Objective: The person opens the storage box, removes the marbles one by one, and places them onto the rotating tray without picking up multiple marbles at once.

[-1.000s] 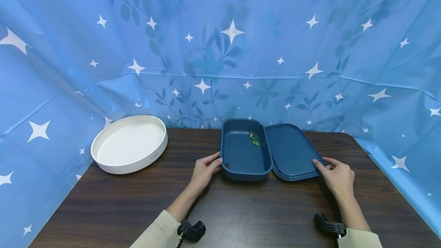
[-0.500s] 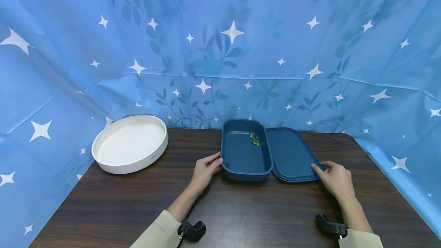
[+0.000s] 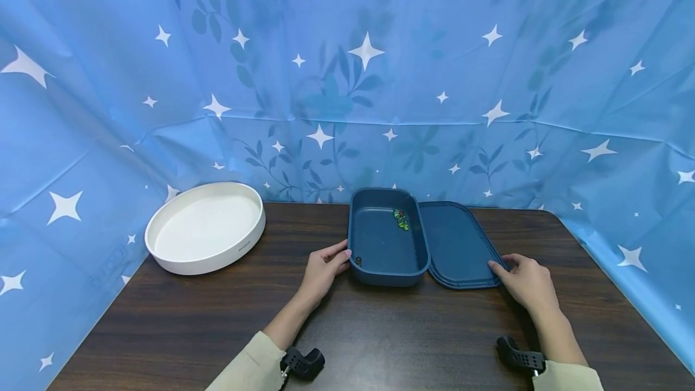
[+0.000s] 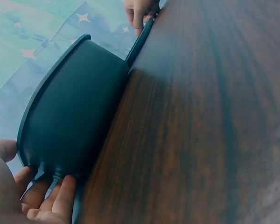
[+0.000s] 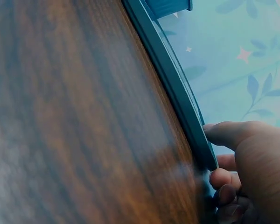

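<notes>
The right hand [image 3: 529, 282] pinches the lid [image 3: 456, 246] at its near right edge, thumb on the upper side and fingers curled at the edge below. The left hand [image 3: 318, 273] is clamped on the box [image 3: 388, 280] at its near left corner, the thumb against the rim and the other fingers bent against the outer wall.

What has changed is the lid. A second ago its far edge stood higher in the head view and the right hand was a little farther out; now the lid has come lower and slightly toward the person, most of that in the first half of the second. The left hand and the box have kept their place, so the left seems to be steadying while the right does the moving.

The lid lies beside the box, off its rim, its left edge meeting the box's right side; whether any of it is tucked beneath cannot be told. It looks nearly flat on the desk [image 3: 402, 330], so the work of setting it down appears almost done, though the right fingers have not let go.

Inside the uncovered box, a green cluster [image 3: 401, 219] sits by the right wall and a small dark piece [image 3: 358, 261] near the left corner. Well apart to the left stands the white tray [image 3: 203, 225].
</notes>
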The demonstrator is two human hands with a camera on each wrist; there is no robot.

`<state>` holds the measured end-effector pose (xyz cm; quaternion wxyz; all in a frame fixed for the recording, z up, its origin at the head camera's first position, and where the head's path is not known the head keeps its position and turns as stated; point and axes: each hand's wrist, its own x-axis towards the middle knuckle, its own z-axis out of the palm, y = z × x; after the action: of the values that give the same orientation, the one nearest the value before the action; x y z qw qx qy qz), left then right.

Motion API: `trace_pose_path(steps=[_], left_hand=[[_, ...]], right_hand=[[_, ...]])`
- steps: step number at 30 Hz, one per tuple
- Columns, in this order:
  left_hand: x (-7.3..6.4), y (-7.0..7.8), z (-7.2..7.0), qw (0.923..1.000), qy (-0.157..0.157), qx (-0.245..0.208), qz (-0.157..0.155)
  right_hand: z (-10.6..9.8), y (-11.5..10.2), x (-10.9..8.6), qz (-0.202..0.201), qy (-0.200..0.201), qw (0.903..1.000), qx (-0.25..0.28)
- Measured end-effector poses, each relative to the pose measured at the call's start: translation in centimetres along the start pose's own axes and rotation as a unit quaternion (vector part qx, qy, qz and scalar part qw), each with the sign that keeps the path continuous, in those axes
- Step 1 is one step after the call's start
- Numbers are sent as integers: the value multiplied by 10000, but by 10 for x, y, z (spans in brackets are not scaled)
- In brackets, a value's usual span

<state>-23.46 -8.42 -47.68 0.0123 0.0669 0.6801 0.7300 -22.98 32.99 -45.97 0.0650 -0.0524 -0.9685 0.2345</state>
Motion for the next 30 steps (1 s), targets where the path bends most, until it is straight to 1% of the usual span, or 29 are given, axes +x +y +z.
trace_pose_path(steps=[4,7,9,12,14,16,19,23,27,30], left_hand=[[-1,0,1,10000,-15,-37,21],[-1,0,2,10000,-33,-54,39],[-2,0,2,10000,-38,-64,58],[-2,0,2,9999,-33,-90,74],[-2,1,2,9999,-23,-114,77],[-2,2,1,9999,4,-141,40],[-2,4,0,9998,68,-163,-64],[-1,11,-1,9995,181,-151,-202],[-1,22,-4,9990,301,-199,-274],[-4,31,-8,9984,342,-323,-321]], right_hand=[[-4,-3,-1,108,70,9999,71],[-7,-6,-2,88,291,9995,100],[-10,-10,-3,-78,533,9984,142],[-15,-21,-2,-481,894,9944,303],[-19,-32,-1,-752,1047,9907,425],[-23,-44,-1,-961,1075,9881,537],[-27,-62,-2,-1142,968,9863,693],[-26,-86,-5,-1291,607,9851,963],[-15,-105,-6,-1342,191,9828,1251],[-3,-117,-4,-1278,-22,9810,1457]])
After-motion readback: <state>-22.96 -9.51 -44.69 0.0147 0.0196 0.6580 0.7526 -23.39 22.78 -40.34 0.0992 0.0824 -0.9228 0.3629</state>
